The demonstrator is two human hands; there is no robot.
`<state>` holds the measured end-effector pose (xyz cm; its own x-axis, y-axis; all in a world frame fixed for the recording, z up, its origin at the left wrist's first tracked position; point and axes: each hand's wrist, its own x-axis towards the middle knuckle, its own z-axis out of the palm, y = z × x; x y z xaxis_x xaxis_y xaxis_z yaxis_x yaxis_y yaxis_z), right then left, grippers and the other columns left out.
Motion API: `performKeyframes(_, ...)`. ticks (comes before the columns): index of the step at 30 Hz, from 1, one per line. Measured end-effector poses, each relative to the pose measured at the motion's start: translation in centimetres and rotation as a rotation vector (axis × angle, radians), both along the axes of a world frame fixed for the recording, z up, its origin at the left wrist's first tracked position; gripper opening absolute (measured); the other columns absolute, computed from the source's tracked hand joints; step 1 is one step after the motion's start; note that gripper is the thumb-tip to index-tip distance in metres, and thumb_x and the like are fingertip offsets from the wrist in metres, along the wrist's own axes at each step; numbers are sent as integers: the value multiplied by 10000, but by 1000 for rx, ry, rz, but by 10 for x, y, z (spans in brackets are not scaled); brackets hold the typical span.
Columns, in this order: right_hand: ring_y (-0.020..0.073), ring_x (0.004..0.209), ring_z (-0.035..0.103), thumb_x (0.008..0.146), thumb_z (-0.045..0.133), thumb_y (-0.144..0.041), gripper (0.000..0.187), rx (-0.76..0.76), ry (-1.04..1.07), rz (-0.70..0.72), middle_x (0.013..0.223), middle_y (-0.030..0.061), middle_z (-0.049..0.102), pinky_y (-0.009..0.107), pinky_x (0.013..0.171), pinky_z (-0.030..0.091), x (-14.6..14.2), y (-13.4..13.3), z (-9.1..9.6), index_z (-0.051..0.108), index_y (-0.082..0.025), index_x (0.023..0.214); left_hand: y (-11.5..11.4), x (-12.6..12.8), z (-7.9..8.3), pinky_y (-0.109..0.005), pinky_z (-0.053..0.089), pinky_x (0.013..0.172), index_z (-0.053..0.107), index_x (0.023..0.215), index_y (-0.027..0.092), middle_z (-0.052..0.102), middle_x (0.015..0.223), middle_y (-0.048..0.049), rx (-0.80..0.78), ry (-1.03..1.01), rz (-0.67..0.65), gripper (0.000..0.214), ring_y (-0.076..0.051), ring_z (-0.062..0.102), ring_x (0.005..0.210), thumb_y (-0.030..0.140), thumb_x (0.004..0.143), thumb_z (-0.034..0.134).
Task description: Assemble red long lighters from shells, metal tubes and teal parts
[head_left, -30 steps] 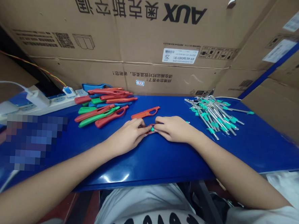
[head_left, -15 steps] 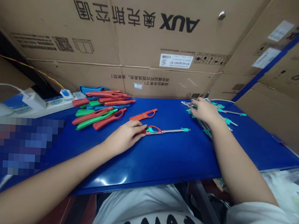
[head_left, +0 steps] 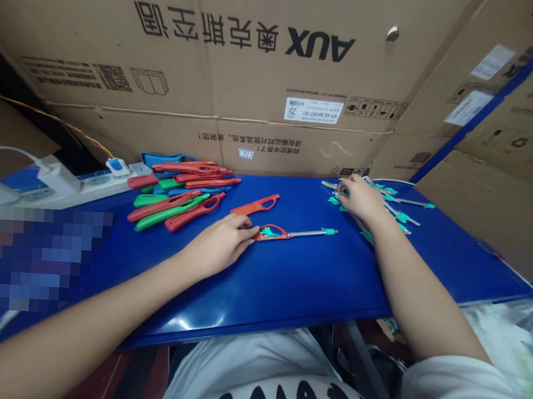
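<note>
My left hand (head_left: 228, 239) is closed, with thumb and fingertips pinching the left end of an orange lighter half-shell (head_left: 283, 235). A green trigger (head_left: 271, 230) lies in that shell, and a metal tube (head_left: 309, 233) with a green tip sticks out to the right. Just behind lies a second orange half-shell (head_left: 257, 205). My right hand (head_left: 361, 198) has its fingers bent together in a pile of metal lighter tubes (head_left: 387, 208) with green parts. What its fingertips grip is partly hidden.
Red, green and blue lighter shells (head_left: 190, 189) are heaped at the back left. Beyond them stands a white power strip (head_left: 96, 180) with plugs and cables. Cardboard (head_left: 239, 59) walls the back and right of the blue table (head_left: 289, 279). A plastic bag (head_left: 506, 334) is at the lower right.
The fingers of my right hand have shifted slightly within the pile of tubes. My left hand stays on the orange half-shell; the view has moved a little.
</note>
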<state>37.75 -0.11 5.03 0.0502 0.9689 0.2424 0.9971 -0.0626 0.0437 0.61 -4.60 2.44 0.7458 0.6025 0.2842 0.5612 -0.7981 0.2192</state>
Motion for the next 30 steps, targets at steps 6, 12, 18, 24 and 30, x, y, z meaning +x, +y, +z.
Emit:
performKeyframes(6,236,907,607,881,613,-314,168,223,329,284,1077,96,581,359,806,496,-32,-2,-1,660,-199,995,5,1,-8,-402,548,981,687,1266,188,675,1196,-118,-100,-135,29,334,-259,659,1091,305,976,567)
performKeyframes(12,166,716,554,875,630,-352,173,168,747,534,888,44,619,318,693,487,-98,-23,-8,620,-205,965,-2,6,-8,-441,498,1080,635,1351,187,665,1308,-127,-130,-286,76,442,-282,619,1234,385,958,606)
performKeyframes(18,167,793,624,829,693,-457,288,-187,1216,655,899,43,660,279,633,504,-143,-48,-16,598,-216,955,-8,13,-2,-380,543,988,678,1295,203,725,1246,-100,-248,-475,62,397,-260,688,1126,390,947,631)
performKeyframes(24,166,789,648,858,677,-369,349,-174,968,677,1076,77,718,322,703,557,-121,-37,-13,645,-204,1164,-3,12,-3,-296,547,724,760,1114,196,784,1016,-61,-347,-529,161,294,-195,700,787,386,935,626)
performKeyframes(30,240,975,678,909,602,-280,239,-9,409,286,1109,136,696,403,914,538,-64,-9,-17,674,-171,1109,-1,11,-6,-278,516,665,758,1029,179,776,930,-51,-397,-555,200,307,-174,661,720,431,916,625)
